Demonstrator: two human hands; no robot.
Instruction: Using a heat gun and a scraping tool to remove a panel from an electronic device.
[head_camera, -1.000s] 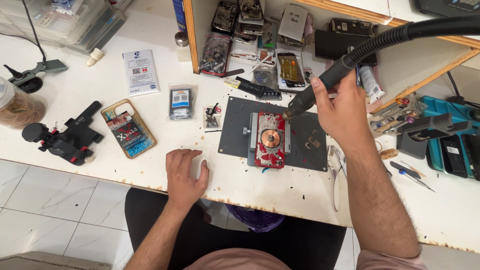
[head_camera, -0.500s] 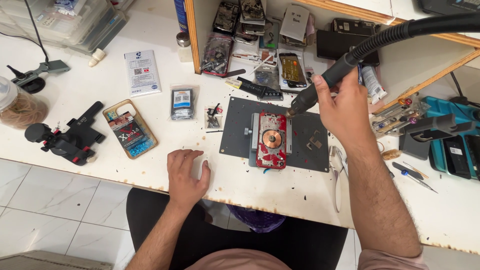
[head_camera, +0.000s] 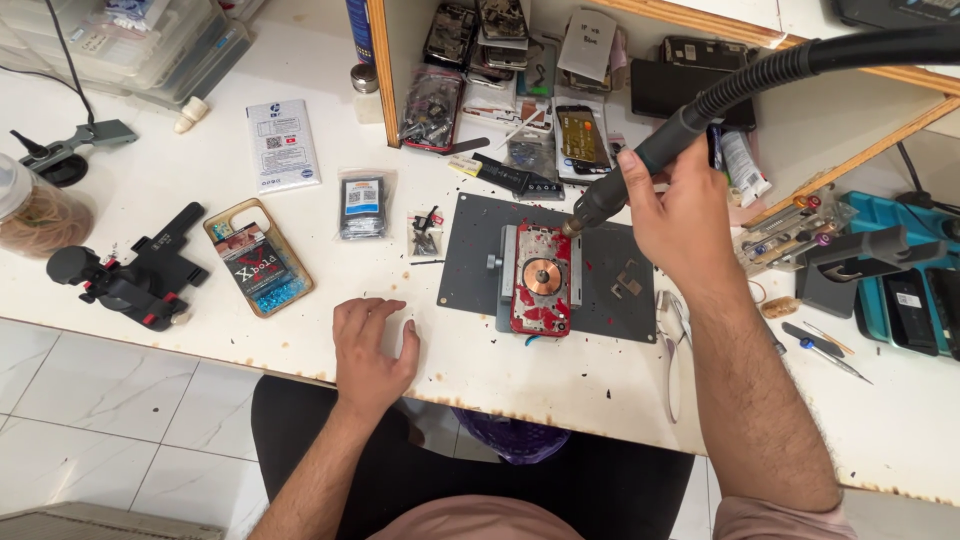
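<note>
A red phone back (head_camera: 541, 279) with a copper coil lies clamped in a metal holder on a dark grey mat (head_camera: 472, 262). My right hand (head_camera: 678, 212) grips a black hot-air nozzle handle (head_camera: 640, 172) on a ribbed hose, its tip just above the phone's upper right corner. My left hand (head_camera: 370, 344) rests flat on the white table near the front edge, left of the mat, holding nothing.
A phone case (head_camera: 258, 257) and a black clamp tool (head_camera: 130, 275) lie at the left. Small packets (head_camera: 361, 204) sit behind my left hand. A wooden shelf (head_camera: 520, 70) holds several phones. Tweezers (head_camera: 668, 350) lie beside the mat; a teal tool case (head_camera: 905, 270) is at right.
The nozzle tip has come down closer to the phone's upper right corner. My left hand has stayed flat on the table.
</note>
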